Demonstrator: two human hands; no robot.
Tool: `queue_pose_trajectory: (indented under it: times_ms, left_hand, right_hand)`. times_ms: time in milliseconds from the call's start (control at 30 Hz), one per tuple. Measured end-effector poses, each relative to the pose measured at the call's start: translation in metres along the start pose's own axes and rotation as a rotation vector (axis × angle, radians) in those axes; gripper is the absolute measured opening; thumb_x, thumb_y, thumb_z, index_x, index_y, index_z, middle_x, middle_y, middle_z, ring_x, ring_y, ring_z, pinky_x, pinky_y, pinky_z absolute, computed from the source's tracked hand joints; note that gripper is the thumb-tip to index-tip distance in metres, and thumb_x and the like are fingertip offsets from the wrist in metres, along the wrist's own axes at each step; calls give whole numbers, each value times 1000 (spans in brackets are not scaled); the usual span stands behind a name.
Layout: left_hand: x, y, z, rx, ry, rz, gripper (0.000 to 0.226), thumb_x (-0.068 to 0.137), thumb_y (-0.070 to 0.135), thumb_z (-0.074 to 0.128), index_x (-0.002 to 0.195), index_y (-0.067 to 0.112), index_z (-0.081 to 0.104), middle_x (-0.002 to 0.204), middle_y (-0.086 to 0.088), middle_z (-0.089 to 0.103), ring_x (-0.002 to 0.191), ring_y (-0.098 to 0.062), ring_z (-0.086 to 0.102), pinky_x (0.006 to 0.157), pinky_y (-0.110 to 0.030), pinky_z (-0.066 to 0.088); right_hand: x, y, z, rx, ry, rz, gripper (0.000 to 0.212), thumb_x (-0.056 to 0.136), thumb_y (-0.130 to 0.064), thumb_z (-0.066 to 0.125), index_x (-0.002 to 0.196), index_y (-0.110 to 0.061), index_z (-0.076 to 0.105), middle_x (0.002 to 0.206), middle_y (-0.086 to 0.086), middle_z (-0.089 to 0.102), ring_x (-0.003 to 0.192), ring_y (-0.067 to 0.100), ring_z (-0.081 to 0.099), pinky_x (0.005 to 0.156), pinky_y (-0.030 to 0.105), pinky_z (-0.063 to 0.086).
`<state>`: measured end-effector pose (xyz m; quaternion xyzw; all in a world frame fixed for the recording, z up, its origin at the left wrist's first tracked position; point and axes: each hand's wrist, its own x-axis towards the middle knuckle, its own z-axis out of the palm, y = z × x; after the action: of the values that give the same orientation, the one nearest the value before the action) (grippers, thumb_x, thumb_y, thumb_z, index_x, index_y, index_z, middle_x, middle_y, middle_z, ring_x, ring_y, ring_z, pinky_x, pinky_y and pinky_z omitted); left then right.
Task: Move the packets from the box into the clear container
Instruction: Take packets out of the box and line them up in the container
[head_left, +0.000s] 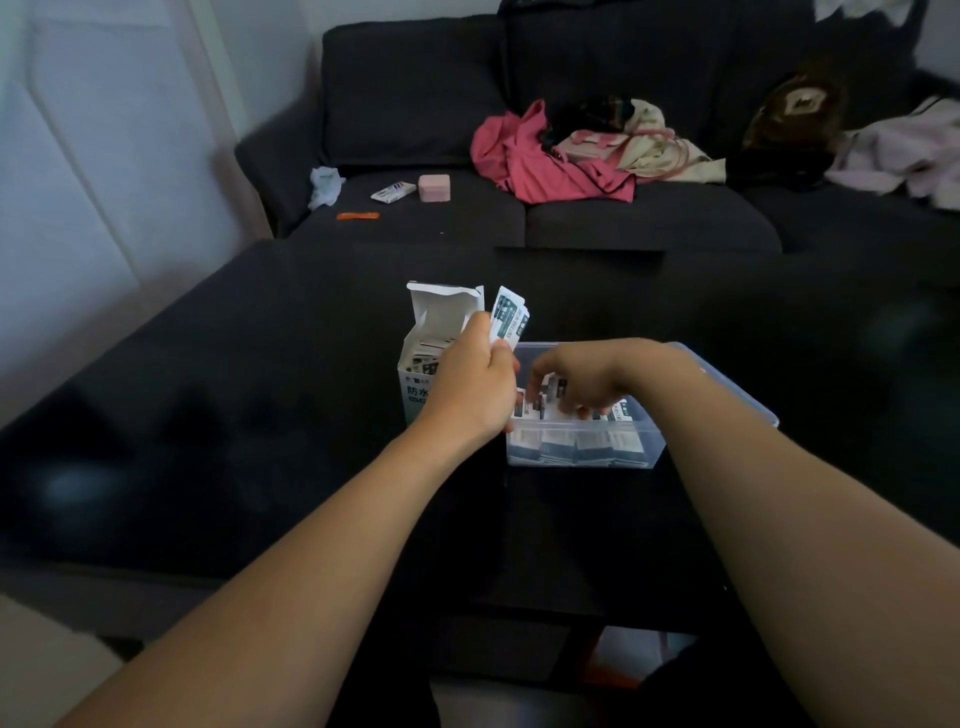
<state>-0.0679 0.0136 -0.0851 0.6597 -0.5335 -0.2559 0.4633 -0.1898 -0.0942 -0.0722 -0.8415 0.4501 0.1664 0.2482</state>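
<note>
Fingers of the left hand (470, 376) pinch a few white-and-dark paper packets (509, 319) above the open white cardboard box (415, 379), likely to carry them over. Right hand (571, 382) fingers curl among packets inside the clear plastic container (587, 447), apparently settling them, mid-worktop (208, 441).

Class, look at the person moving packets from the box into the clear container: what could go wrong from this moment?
1. The left hand pinches several packets only by their lower ends; one might slip out and fall onto the dark table.
2. The right hand is inside the clear container, so arriving packets may bump it.
3. The left forearm passes close by the open box and could tip it.
</note>
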Motion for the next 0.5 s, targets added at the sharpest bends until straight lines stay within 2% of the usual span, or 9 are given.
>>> queue_pose_trajectory:
  times_ms: [67, 133, 267, 367, 500]
  left_hand:
    - [0, 0, 0, 1, 0, 1, 10, 107, 18, 33, 108, 19, 43, 108, -7, 58, 76, -16, 64, 51, -28, 48]
    - [1, -1, 0, 4, 4, 8, 10, 107, 18, 33, 106, 19, 43, 110, -9, 59, 76, -18, 65, 51, -31, 50]
    - [-1, 0, 0, -2, 4, -2, 12, 107, 18, 33, 109, 18, 44, 106, -7, 59, 78, -22, 65, 47, -27, 51]
    - [-2, 2, 0, -6, 0, -15, 13, 108, 20, 33, 113, 18, 45, 105, -5, 59, 77, -20, 66, 45, -23, 49]
    - [-3, 3, 2, -20, 1, -16, 14, 108, 18, 33, 112, 15, 46, 106, -6, 59, 73, -17, 63, 43, -20, 46]
  right_hand:
    - [2, 2, 2, -20, -3, 11, 44, 93, -2, 62, 121, -35, 55, 112, 6, 62, 94, 24, 68, 78, 35, 61]
    - [2, 2, 2, -12, 2, 7, 37, 95, -10, 63, 125, -31, 57, 112, 6, 65, 95, 23, 69, 82, 37, 60]
    - [-3, 3, -3, 25, 18, -5, 20, 100, -7, 53, 111, -22, 62, 107, 12, 67, 84, 21, 64, 70, 31, 55]
    - [-9, 7, -11, 50, 46, -2, 26, 100, -1, 47, 97, -23, 61, 97, 12, 66, 78, 20, 60, 63, 29, 50]
    - [-10, 7, -8, -8, 31, 16, 30, 99, 1, 48, 96, -26, 61, 96, 9, 65, 76, 18, 60, 61, 27, 49]
